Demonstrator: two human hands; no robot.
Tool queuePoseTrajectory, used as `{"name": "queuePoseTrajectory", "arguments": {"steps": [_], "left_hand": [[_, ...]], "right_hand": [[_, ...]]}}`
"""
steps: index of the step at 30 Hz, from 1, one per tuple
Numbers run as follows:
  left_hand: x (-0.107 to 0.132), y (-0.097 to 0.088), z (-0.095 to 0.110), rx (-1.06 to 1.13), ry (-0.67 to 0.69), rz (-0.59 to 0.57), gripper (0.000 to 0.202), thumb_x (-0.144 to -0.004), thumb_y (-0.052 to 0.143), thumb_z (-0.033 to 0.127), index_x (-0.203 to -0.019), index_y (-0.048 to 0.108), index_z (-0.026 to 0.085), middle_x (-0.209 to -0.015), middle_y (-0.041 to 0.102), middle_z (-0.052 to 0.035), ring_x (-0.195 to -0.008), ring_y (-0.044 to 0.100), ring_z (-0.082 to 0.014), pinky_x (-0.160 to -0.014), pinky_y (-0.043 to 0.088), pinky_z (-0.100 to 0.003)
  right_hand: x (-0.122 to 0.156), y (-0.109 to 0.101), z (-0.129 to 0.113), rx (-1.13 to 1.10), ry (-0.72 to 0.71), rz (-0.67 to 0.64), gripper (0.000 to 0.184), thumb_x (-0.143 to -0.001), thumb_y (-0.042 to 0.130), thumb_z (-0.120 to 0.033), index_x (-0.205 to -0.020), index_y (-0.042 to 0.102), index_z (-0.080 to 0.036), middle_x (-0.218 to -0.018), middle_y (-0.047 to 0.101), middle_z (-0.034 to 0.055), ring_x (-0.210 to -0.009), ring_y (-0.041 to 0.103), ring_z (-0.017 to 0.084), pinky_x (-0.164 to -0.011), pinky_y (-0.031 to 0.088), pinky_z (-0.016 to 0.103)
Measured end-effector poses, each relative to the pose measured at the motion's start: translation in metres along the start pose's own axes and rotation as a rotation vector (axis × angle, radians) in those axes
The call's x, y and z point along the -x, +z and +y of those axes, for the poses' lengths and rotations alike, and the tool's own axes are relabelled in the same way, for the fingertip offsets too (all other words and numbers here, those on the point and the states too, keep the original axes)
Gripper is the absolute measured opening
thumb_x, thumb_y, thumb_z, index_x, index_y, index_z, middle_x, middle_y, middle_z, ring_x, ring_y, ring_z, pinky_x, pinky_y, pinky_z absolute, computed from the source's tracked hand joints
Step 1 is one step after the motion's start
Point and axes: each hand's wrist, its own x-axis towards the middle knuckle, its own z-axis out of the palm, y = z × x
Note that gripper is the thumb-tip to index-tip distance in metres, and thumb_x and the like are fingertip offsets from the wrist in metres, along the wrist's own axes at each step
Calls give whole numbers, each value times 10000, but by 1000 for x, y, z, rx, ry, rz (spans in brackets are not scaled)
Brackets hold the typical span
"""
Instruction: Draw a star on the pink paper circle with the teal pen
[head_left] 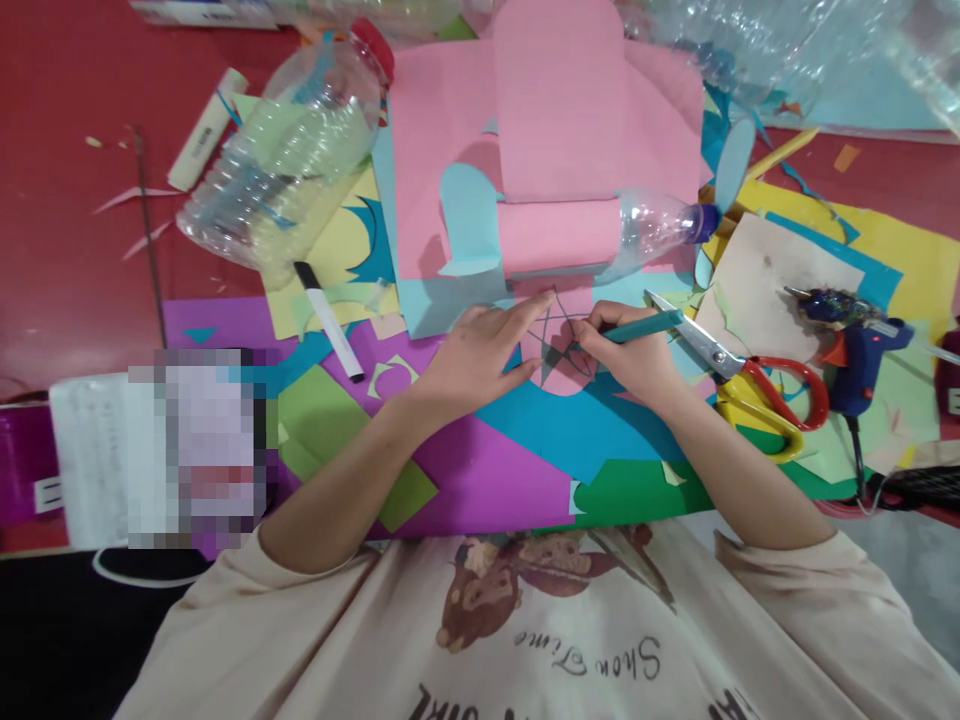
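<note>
My left hand lies flat with fingers stretched out, pressing on a pink paper piece that bears a drawn star outline. My right hand is closed round a teal pen, its tip touching the star drawing. The pink piece rests on blue and purple paper sheets in the middle of the red table.
Scissors with red and yellow handles and a blue glue gun lie right of my right hand. A pink-wrapped plastic bottle sits just behind the hands. A clear crushed bottle, a marker and a glue stick lie at left.
</note>
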Motion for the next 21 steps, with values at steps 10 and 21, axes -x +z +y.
{"name": "queuePoseTrajectory", "arguments": {"steps": [10,21], "left_hand": [[0,1,0,-14,9,15,634,-921,549,310,-1498,330,166,-1445,528,-132,-1191,580,-263,-1009,408,-393],[0,1,-1,5,3,9,621,-943,497,342,-1511,312,172,-1436,534,-135,-1182,583,-265,-1014,409,-412]], "right_hand": [[1,2,1,68,-5,0,321,-795,567,-256,-520,408,-206,-472,440,-49,-480,368,83,-494,297,259],[0,-1,0,-9,11,-13,305,-801,562,-234,-534,417,-204,-483,486,-38,-495,432,88,-508,342,246]]}}
